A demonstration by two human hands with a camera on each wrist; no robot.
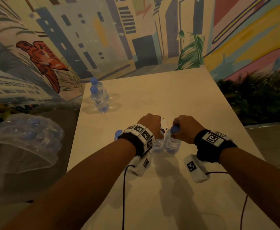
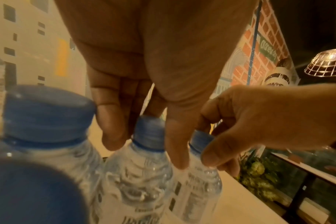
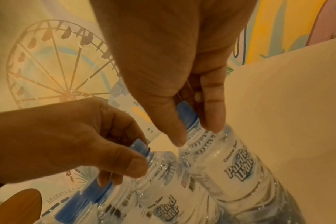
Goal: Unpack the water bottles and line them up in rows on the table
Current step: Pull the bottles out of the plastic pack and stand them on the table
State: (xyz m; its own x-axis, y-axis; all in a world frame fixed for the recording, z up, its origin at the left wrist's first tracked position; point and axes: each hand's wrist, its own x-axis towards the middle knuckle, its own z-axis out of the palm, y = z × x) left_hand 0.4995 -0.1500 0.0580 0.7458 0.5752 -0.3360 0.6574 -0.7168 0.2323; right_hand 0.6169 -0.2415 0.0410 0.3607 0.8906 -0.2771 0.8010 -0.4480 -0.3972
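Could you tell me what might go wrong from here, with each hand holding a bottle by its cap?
1. The left hand and right hand pinch only the caps, so a bottle may swing or slip from the grip.
2. The held bottles touch their neighbours; lifting could topple the bottle by the left wrist.
3. The far pair stands near the table edge and could be knocked off.

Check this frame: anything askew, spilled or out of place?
Nothing spilled or tipped. Two bottles stand upright at the table's far left; each hand grips a capped bottle in the near cluster. The torn plastic wrap with more bottles sits off the table, left.
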